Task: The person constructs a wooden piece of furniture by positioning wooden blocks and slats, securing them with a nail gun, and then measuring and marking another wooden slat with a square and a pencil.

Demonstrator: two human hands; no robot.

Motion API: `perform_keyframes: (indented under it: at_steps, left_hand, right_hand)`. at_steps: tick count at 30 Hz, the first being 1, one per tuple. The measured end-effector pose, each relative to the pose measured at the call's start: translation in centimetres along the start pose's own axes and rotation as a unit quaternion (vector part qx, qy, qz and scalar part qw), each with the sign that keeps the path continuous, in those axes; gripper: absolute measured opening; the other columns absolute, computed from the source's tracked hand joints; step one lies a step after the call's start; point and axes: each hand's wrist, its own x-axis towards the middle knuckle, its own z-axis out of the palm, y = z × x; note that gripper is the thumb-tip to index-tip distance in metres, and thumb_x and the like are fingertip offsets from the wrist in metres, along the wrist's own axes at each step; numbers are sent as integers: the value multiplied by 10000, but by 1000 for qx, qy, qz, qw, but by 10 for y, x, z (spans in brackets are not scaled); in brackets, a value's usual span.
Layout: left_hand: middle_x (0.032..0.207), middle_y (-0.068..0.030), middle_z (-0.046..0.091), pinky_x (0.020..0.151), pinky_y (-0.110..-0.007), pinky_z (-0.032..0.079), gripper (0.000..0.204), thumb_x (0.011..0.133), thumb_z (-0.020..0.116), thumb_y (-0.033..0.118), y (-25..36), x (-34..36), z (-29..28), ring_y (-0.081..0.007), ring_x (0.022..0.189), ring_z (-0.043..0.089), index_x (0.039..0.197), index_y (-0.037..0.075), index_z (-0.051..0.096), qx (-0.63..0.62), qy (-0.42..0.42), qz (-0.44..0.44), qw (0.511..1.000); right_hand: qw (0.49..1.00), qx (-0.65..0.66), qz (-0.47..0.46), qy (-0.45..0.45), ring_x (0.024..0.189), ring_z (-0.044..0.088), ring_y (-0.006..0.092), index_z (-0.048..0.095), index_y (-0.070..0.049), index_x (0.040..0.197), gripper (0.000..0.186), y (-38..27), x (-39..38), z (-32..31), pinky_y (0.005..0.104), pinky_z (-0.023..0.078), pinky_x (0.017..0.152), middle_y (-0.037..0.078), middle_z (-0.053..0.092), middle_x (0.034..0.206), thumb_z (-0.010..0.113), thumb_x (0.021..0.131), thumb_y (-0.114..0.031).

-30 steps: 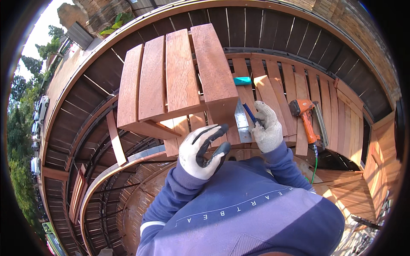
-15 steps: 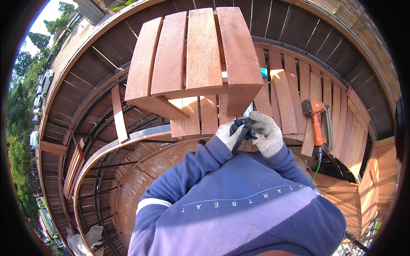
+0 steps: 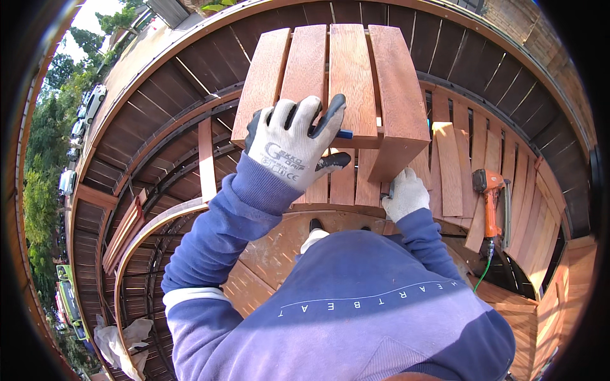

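- See slatted wooden box (image 3: pixel 351 82) dead centre, right ahead of the wearer, set on curved slatted bench (image 3: pixel 521 216), four reddish slats across its top, side board (image 3: pixel 401 152) dropping down on the right.
- Watch left hand (image 3: pixel 292 133): reaching over the near left part of the box top, back of the hand upward, thumb well apart from forefinger.
- Holding blue pen (image 3: pixel 344 134) in there, its end poking out between thumb and forefinger, right by the box's front edge.
- Down to right hand (image 3: pixel 406 193): tucked in at the lower end of the side board, fingers bent close together, narrow. Cannot tell about anything gripped inside, fingertips being partly hidden.
- Out to the right: loose board (image 3: pixel 448 171) lying over the bench slats, then orange nail gun (image 3: pixel 490 213) beyond, green hose (image 3: pixel 485 268) running off below.
- Swing left: single plank (image 3: pixel 207 162) bridging the curved frame, stack of boards (image 3: pixel 124 233) farther out, crumpled pale sheet (image 3: pixel 127 343) below.
- At the far rim: green trees (image 3: pixel 39 203), parked white car (image 3: pixel 95 101).
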Motion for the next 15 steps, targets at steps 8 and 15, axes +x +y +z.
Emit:
perform_keyframes:
  at_steps: [8, 15]
  left_hand:
    - [1160, -92, 557, 905, -398, 483, 681, 745, 758, 397, -37, 23, 7, -258, 1064, 554, 1319, 95, 551, -47, -57, 70, 995]
    - [1164, -94, 603, 927, -387, 490, 604, 758, 749, 425, -68, 66, 13, -270, 1112, 566, 1260, 122, 602, -71, -10, 54, 996]
  right_hand:
    - [996, -13, 89, -14, 1003, 596, 400, 454, -50, 1294, 648, -14, 5, -2, 463, 508, 845, 232, 568, 1132, 678, 688, -102]
    - [976, 59, 149, 148, 888, 642, 415, 287, -34, 1464, 807, 32, 9, -2, 469, 519, 796, 273, 614, 1060, 622, 730, -66]
